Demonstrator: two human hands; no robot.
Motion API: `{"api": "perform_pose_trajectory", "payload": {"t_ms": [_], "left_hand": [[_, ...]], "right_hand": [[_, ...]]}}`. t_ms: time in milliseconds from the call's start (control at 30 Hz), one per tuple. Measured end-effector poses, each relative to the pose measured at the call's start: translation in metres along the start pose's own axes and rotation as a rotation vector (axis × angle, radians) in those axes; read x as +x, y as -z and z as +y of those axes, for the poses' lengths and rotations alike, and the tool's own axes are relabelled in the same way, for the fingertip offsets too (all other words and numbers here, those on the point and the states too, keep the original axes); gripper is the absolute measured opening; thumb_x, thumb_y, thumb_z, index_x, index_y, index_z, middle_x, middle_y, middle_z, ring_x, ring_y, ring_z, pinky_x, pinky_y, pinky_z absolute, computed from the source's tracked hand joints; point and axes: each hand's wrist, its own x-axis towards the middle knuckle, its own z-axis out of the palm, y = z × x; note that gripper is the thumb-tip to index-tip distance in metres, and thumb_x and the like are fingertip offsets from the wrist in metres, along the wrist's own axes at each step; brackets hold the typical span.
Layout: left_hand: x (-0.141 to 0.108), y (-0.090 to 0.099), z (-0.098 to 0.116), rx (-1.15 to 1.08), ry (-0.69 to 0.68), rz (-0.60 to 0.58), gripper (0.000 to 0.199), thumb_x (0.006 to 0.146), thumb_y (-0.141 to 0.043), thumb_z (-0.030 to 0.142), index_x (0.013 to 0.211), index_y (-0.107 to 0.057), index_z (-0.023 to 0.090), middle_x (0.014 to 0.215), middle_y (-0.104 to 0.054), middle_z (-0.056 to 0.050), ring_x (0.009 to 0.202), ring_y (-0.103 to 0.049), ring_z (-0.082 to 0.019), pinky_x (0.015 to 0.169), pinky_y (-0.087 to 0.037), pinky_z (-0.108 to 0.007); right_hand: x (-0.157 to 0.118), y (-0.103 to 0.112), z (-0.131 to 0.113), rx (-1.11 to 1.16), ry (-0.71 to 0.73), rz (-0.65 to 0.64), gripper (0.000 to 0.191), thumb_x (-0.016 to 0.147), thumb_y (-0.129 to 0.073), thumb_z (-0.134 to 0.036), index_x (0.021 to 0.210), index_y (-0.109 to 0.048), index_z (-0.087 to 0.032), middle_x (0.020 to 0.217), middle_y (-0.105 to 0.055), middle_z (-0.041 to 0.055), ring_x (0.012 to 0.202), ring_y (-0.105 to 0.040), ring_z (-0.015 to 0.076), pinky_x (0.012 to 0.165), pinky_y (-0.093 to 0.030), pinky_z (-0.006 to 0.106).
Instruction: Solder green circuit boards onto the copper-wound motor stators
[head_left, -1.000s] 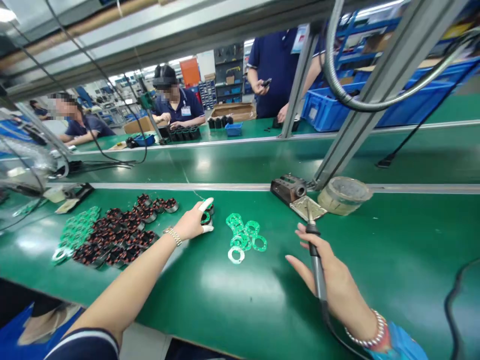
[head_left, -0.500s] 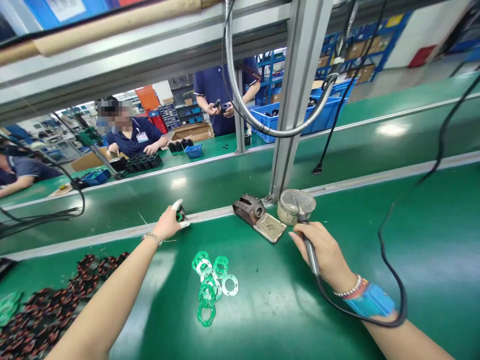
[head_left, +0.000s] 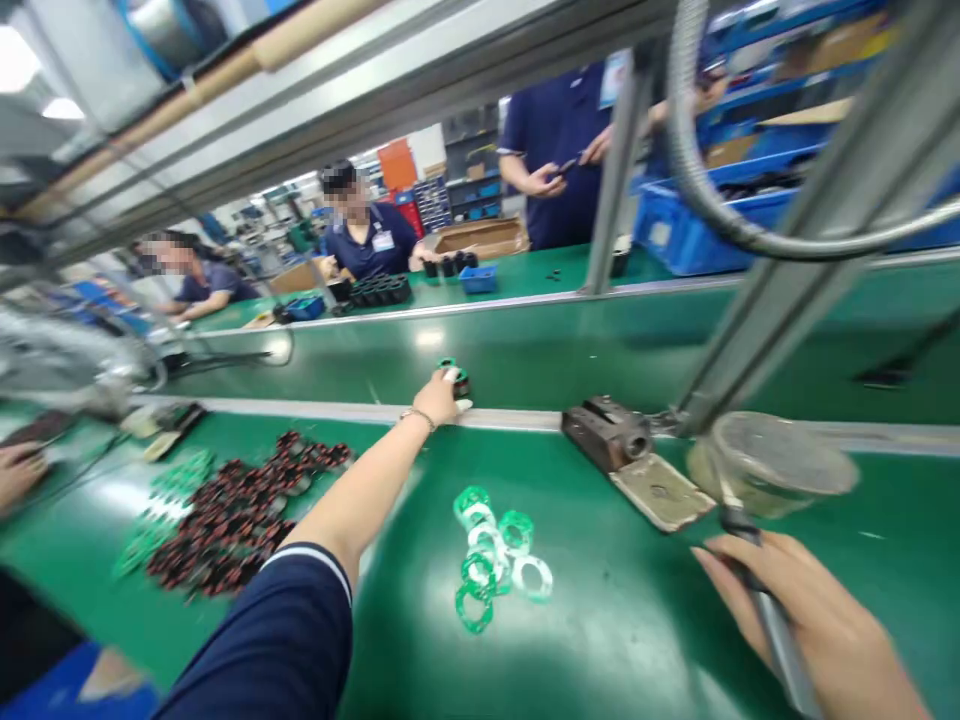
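My left hand [head_left: 439, 398] reaches past the metal ledge, its fingers and thumb around a small dark motor stator [head_left: 460, 386] with green on top. Blur hides just how the fingertips meet it. Light-coloured covers show on some fingertips. In my right hand [head_left: 817, 610] is a soldering iron [head_left: 780, 645], held like a pen, its tip at the near side of a round, clouded tub [head_left: 780, 455]. Left of the tub stands a dark metal iron holder [head_left: 606, 432] with a sponge tray [head_left: 662, 490]. Between my hands lie several green and white flat rings [head_left: 474, 608].
A heap of black and copper stators [head_left: 232, 530] lies at left beside green rings [head_left: 161, 510]. A metal post [head_left: 795, 220] and a hanging conduit [head_left: 697, 170] rise at right. Co-workers [head_left: 367, 240] work across the bench; another person's hand [head_left: 19, 475] is at far left.
The view has swung left and closer, bringing in more of the left bench. My left hand, with the stator, has moved farther over the ledge. The iron stays at the tub.
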Motion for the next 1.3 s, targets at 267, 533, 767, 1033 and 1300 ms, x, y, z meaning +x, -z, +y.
{"api": "perform_pose_trajectory", "payload": {"t_ms": [267,533,767,1033,1300], "left_hand": [[-0.130,0.036,-0.091,0.169,0.168,-0.029,0.064,0.069,-0.060,0.050,0.121,-0.046,0.015,0.123,-0.049,-0.019,0.116,-0.042,-0.036,0.095,-0.030,-0.048],[-0.173,0.036,-0.111,0.155,0.023,-0.118,0.040,0.067,-0.064,0.033,0.105,-0.057,0.022,0.103,-0.063,-0.010,0.117,-0.042,-0.031,0.101,-0.020,-0.048],[-0.244,0.015,-0.039,0.022,-0.182,-0.066,0.053,0.065,-0.068,0.042,0.112,-0.053,0.023,0.088,-0.064,-0.008,0.095,-0.057,-0.027,0.097,-0.030,-0.045],[-0.318,0.011,-0.051,-0.510,-0.244,-0.284,0.102,0.062,-0.070,0.046,0.140,-0.010,0.022,0.130,-0.047,-0.014,0.116,-0.048,-0.027,0.094,-0.040,-0.038],[-0.300,-0.013,-0.045,-0.503,-0.224,-0.157,0.069,0.062,-0.072,0.036,0.123,-0.043,0.022,0.135,-0.043,-0.013,0.130,-0.029,-0.029,0.105,-0.023,-0.049]], "right_hand": [[-0.009,-0.033,-0.029,0.143,0.092,-0.131,0.019,0.085,-0.046,-0.036,0.096,-0.052,-0.022,0.080,-0.064,0.0079,0.064,-0.065,0.0209,0.061,-0.054,0.034],[-0.017,-0.059,-0.075,0.298,-0.019,-0.345,0.024,0.083,-0.049,-0.029,0.104,-0.048,-0.017,0.096,-0.063,0.0103,0.086,-0.064,0.0212,0.075,-0.055,0.036],[-0.014,-0.070,-0.092,0.253,-0.016,-0.374,0.021,0.083,-0.046,-0.021,0.104,-0.048,-0.017,0.091,-0.060,0.0085,0.078,-0.063,0.0191,0.070,-0.054,0.035],[-0.047,-0.025,-0.109,0.279,0.008,-0.439,0.022,0.085,-0.044,-0.025,0.106,-0.046,-0.019,0.101,-0.062,0.0121,0.089,-0.064,0.0219,0.076,-0.055,0.037],[-0.055,-0.020,-0.173,0.460,-0.013,-0.503,0.019,0.086,-0.043,-0.019,0.104,-0.048,-0.022,0.108,-0.061,0.0115,0.095,-0.063,0.0198,0.079,-0.055,0.033]]}}
